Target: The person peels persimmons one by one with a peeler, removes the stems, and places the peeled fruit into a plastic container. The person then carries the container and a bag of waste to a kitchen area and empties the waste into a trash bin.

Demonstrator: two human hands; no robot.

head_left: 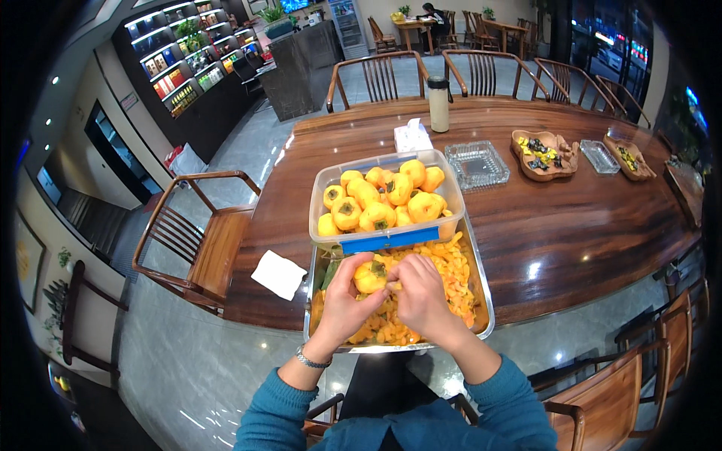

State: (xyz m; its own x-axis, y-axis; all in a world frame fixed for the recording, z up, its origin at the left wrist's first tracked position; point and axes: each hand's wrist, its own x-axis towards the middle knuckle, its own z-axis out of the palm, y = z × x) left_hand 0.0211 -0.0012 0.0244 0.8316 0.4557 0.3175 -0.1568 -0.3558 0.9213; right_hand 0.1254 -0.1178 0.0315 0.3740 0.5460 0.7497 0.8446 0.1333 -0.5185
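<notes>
We've got 1 peeled persimmon (367, 279) in our L hand (342, 310), its grip pinching the fruit's sides, prob. so the green calyx (378, 267) faces our R hand (423, 298). R grip's pressed together right by the fruit; can't tell if it pinches anything. Fruit's above the metal tray (489, 316), prob. so bits drop onto the orange scraps (456, 283). Clear plastic tub (391, 240) w/ other persimmons (380, 197) sits at tray's far end, likely for short reach.

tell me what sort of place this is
Probably a tea house, restaurant or similar shop: lit shelves display packaged goods, a dark counter stands near them, and wooden chairs stand around a long table.
</notes>
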